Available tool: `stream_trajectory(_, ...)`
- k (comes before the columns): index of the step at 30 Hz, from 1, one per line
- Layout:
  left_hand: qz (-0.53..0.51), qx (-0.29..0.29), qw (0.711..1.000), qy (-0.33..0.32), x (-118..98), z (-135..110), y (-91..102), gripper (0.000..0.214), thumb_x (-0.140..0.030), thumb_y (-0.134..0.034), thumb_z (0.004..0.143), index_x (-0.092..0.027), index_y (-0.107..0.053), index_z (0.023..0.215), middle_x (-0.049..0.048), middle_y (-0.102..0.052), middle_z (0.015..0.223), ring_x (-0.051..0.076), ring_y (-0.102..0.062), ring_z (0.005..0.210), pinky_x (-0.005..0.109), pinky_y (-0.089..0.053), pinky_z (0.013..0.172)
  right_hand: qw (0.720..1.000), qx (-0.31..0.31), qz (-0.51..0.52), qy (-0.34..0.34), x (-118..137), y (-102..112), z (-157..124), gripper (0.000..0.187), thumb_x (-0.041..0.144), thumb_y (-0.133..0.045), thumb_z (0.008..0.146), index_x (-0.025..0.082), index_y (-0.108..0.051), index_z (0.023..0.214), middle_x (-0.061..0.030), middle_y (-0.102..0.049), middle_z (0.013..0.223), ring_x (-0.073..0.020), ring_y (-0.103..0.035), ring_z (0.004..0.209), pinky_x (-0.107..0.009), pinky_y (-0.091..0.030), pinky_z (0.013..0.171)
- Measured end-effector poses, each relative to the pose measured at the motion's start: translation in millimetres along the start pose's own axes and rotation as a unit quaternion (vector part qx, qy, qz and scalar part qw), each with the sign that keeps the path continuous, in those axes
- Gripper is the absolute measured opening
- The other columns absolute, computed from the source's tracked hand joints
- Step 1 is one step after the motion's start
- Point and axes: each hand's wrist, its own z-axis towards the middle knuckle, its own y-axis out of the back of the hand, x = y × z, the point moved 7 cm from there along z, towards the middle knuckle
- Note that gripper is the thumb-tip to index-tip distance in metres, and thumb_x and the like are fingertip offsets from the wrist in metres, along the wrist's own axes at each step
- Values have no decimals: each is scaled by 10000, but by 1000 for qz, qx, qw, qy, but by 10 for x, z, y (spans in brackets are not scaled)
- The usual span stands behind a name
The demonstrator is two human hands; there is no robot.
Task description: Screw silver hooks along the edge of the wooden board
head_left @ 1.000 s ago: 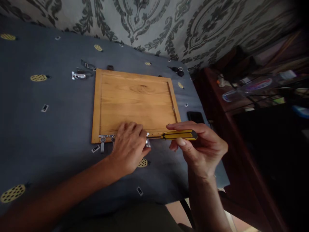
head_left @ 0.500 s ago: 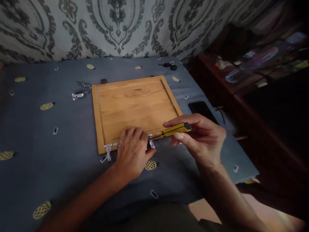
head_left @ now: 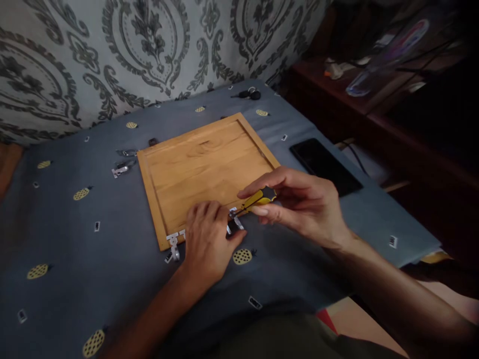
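Observation:
A framed wooden cabinet door (head_left: 209,164) lies flat on the cloth-covered table. Along its near edge sit two metal hinges, one at the left corner (head_left: 173,243) and another, the right-hand hinge (head_left: 237,222), farther along. My left hand (head_left: 205,239) is closed over that edge, its fingers on the wood and its thumb beside the right-hand hinge; what lies beneath the palm is hidden. Between the thumb and fingers of my right hand (head_left: 309,204) is a screwdriver (head_left: 262,197) with a yellow and black handle. Its shaft slants down-left, the tip at the right-hand hinge.
Loose metal hinges (head_left: 121,169) lie left of the door. A black phone (head_left: 324,167) rests to the right, and keys (head_left: 249,93) lie at the back. Beyond the table's right edge, a plastic bottle (head_left: 389,60) stands on a dark wooden cabinet (head_left: 337,107). A patterned curtain (head_left: 149,45) hangs behind.
The camera view has turned. My right hand and the screwdriver have shifted slightly left, and the handle now points more toward me. My left hand keeps its place at the hinge.

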Motion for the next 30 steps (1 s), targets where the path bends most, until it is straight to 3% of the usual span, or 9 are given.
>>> stream_trajectory(6, -9, -4, 1000, -10, -4, -1, -6, 262, -337, -826, 779, -178, -675, 924, 56, -684, 937, 291, -626, 930, 470, -515, 851, 999, 38, 1, 17, 11, -34, -8, 246, 306, -742, 877, 205, -722, 1101, -31, -749, 934, -81, -669, 623, -201, -571, 556)
stream_trajectory(13, -19, -6, 1000, -8, 1, -13, -5, 253, -346, -811, 799, -196, -653, 927, 54, -689, 951, 289, -632, 951, 478, -509, 869, 999, 27, 30, 15, -3, -27, 13, 195, 251, -814, 801, 186, -728, 962, -37, -764, 911, -93, -672, 636, -189, -555, 507)
stream_trajectory(19, -24, -1, 1000, -3, -2, -17, -6, 247, -321, -794, 814, -197, -649, 971, 64, -689, 983, 295, -624, 968, 486, -503, 862, 999, 34, 21, 12, -7, -45, 5, 228, 288, -782, 836, 192, -736, 1038, -38, -765, 906, -96, -683, 609, -204, -578, 518)
stream_trajectory(26, -17, 8, 1000, -2, -10, -10, 1, 250, -328, -805, 801, -185, -653, 938, 56, -672, 948, 289, -610, 952, 472, -495, 860, 994, -97, 16, 55, 53, 61, -47, 159, 303, -794, 825, 227, -732, 950, -30, -773, 894, -102, -667, 555, -208, -562, 441)
stream_trajectory(30, -10, 6, 1000, -5, -12, -7, -1, 266, -345, -807, 802, -189, -657, 955, 51, -672, 940, 283, -609, 940, 460, -499, 853, 994, -99, -1, 47, 19, 41, -53, 150, 290, -789, 829, 223, -728, 949, -24, -769, 889, -102, -665, 541, -220, -568, 455)
